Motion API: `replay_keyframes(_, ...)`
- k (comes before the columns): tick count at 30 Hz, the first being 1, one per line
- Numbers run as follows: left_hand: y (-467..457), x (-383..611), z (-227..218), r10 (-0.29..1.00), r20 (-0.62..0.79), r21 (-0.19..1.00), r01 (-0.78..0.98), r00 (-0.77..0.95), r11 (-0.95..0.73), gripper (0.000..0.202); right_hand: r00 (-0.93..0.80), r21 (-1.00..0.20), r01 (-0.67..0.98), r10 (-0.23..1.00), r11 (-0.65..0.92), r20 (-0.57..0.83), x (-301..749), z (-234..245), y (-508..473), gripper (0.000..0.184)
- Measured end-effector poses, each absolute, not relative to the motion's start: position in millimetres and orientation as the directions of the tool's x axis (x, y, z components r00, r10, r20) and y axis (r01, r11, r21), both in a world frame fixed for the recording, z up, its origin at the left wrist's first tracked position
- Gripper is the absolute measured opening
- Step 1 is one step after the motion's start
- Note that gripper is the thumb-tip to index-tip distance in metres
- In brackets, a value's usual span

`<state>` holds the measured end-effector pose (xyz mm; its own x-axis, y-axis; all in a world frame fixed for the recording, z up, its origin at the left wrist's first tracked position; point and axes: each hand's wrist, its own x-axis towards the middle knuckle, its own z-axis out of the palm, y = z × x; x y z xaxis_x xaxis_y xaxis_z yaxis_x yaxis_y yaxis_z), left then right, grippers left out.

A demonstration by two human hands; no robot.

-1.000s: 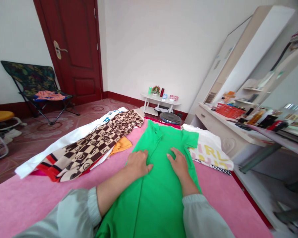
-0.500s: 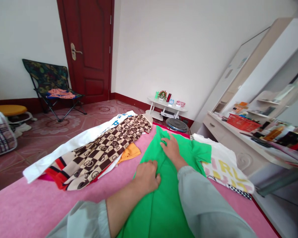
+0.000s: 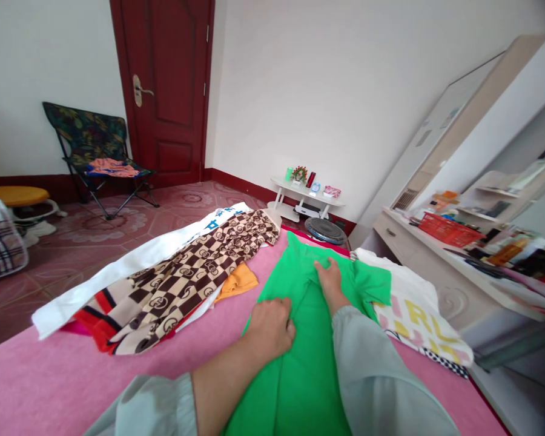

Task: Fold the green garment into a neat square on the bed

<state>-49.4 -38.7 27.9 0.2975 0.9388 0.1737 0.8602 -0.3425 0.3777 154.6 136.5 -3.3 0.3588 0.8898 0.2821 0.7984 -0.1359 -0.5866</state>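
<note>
A bright green shirt (image 3: 300,375) lies spread on the pink bed cover (image 3: 49,375), collar pointing away from me. My left hand (image 3: 270,327) rests on its left side, fingers curled and pressing down on the cloth. My right hand (image 3: 329,278) reaches further up, near the collar and right sleeve, with its fingers laid flat on the fabric. Both of my arms wear pale grey sleeves.
A brown checked garment (image 3: 186,278) lies over white, orange and red clothes to the left. A white printed shirt (image 3: 418,315) lies to the right, beside a dresser (image 3: 440,266) crowded with bottles. Beyond stand a folding chair (image 3: 95,151), a red door (image 3: 168,91) and a small white stand (image 3: 309,197).
My right hand slid from the shirt's middle up to the collar, then drew back slightly toward the right. My left hand stayed near the left edge and its fingers curled.
</note>
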Motion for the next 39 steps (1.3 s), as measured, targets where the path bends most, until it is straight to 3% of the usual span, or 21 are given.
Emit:
replay_keyframes(4, -37.6, -50.6, 26.3, 0.939, 0.170, 0.406, 0.847, 0.298, -0.343, 0.019, 0.234, -0.607, 0.795, 0.927, -0.008, 0.295, 163.7, 2.7, 138.3, 0.054)
replay_keyframes(8, -34.2, -51.5, 24.9, 0.942, 0.217, 0.518, 0.788, 0.255, -0.333, 0.014, 0.213, -0.605, 0.794, 0.908, 0.054, 0.360, 166.7, 17.1, 138.1, 0.060)
replay_keyframes(12, -31.1, -48.3, 24.4, 0.919, 0.332, 0.693, 0.605, 0.215, -0.392, 0.008, 0.236, -0.566, 0.822, 0.861, 0.071, 0.450, 165.3, 24.3, 131.5, 0.065)
replay_keyframes(16, -27.8, -41.9, 22.7, 0.912, 0.350, 0.811, 0.417, 0.215, -0.409, 0.007, 0.265, -0.526, 0.850, 0.846, 0.022, 0.463, 167.5, 21.1, 132.4, 0.063)
replay_keyframes(20, -19.2, -41.9, 19.9, 0.930, 0.246, 0.863, 0.374, 0.273, -0.338, 0.008, 0.270, -0.456, 0.887, 0.876, -0.065, 0.399, 173.5, 10.1, 139.8, 0.059)
replay_keyframes(25, -7.3, -50.9, 14.4, 0.878, -0.004, 0.932, 0.321, 0.479, -0.171, 0.026, 0.144, -0.263, 0.960, 0.976, -0.097, 0.164, 180.2, -9.7, 138.0, 0.066)
replay_keyframes(32, -10.1, -57.3, 11.5, 0.845, 0.114, 0.862, 0.371, 0.522, -0.345, 0.031, 0.139, -0.274, 0.957, 0.980, -0.095, 0.142, 174.8, -7.9, 112.7, 0.074)
replay_keyframes(39, -10.2, -59.8, 8.3, 0.844, 0.081, 0.939, 0.242, 0.531, -0.242, 0.031, -0.012, -0.291, 0.956, 0.994, 0.042, 0.105, 151.6, 0.5, 31.1, 0.078)
